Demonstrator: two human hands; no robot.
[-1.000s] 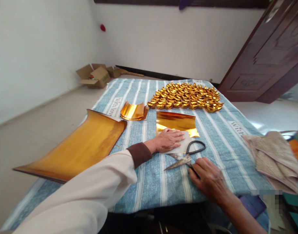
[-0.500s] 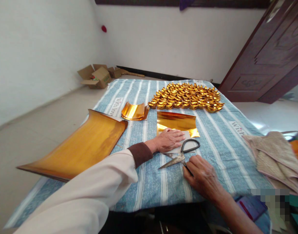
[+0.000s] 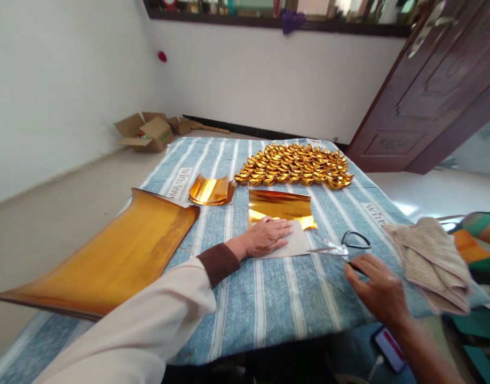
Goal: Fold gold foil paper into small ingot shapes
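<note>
My left hand lies flat, fingers stretched, on a grey-white piece of card. Behind and partly under the card is a sheet of gold foil paper with a curled edge. My right hand grips one handle of a pair of scissors. Their other black loop stands clear of the fingers, and the blades point left, close to the card's right front corner. Left of the foil sheet sits a small stack of curved gold paper pieces.
A large stack of gold sheets covers the table's left side. Folded gold ingots stand in rows at the back. A beige towel lies at the right edge on the striped tablecloth. A phone is below the front edge.
My right hand has carried the scissors to the right, away from my left hand. The left hand stays on the card. The view has tilted up a little.
</note>
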